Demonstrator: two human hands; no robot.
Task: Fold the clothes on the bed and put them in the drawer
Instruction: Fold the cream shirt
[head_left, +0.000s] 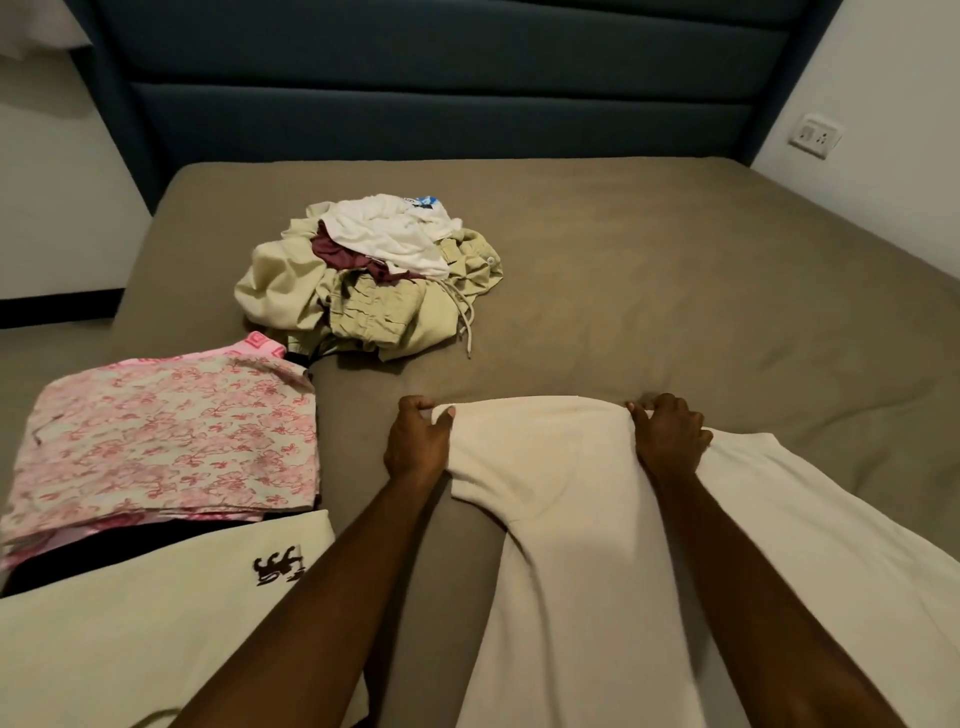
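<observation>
Low in the centre of the frame, the left hand (415, 441) and right hand (670, 439) each pinch a far corner of a cream garment (545, 467) on the bed (675, 270); the fingers (444, 415) are curled over the folded edge, their tips tucked out of sight. The garment's near part runs off the bottom edge. At left lies a folded pink floral cloth (171, 436) over something dark, mostly hidden, with a cream shirt (130, 634) bearing a dark emblem cut off at lower left. An unfolded pile (374, 275) sits upper centre, its separate pieces hard to tell apart.
</observation>
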